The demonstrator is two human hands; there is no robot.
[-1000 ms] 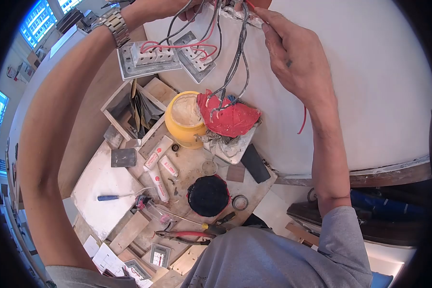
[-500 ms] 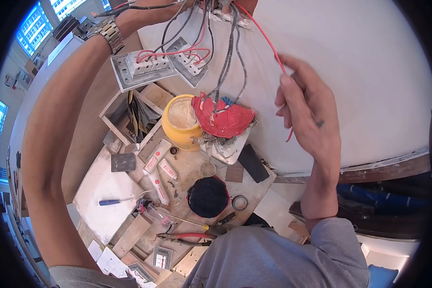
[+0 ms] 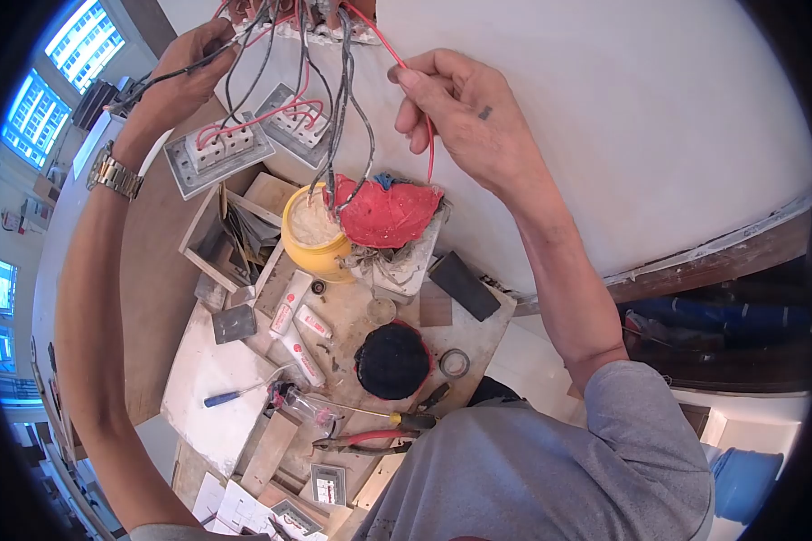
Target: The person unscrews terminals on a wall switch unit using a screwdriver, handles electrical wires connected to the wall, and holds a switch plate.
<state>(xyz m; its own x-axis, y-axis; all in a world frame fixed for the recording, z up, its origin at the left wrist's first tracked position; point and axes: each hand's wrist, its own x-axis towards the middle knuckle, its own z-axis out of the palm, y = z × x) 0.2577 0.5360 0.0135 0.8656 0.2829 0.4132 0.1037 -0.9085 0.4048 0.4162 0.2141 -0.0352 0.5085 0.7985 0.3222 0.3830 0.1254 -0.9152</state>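
Observation:
My right hand point(image 3: 478, 122) pinches a red wire point(image 3: 430, 153) between thumb and fingers; its upper part runs up to a rough opening in the wall point(image 3: 361, 34), and its free end hangs below the hand. Up at the left of that opening, my left hand point(image 3: 185, 77) has its fingers curled around a black wire point(image 3: 153, 81); the fingertips are partly hidden. Two wall socket plates, a nearer one point(image 3: 218, 155) and one behind it point(image 3: 296, 126), hang from red and black wires. Several dark wires point(image 3: 338, 117) droop from the opening toward a red cloth point(image 3: 388, 215).
Below stands a yellow tub point(image 3: 316, 239) of pale powder beside a wooden box point(image 3: 230, 230). The work surface holds white tubes point(image 3: 293, 302), a black round container point(image 3: 392, 361), a blue-handled screwdriver point(image 3: 226, 397), red-handled pliers point(image 3: 370, 439) and a tape roll point(image 3: 455, 363).
My right hand has moved up and left along the red wire, closer to the opening. The view has shifted, so my left hand now shows at the opening.

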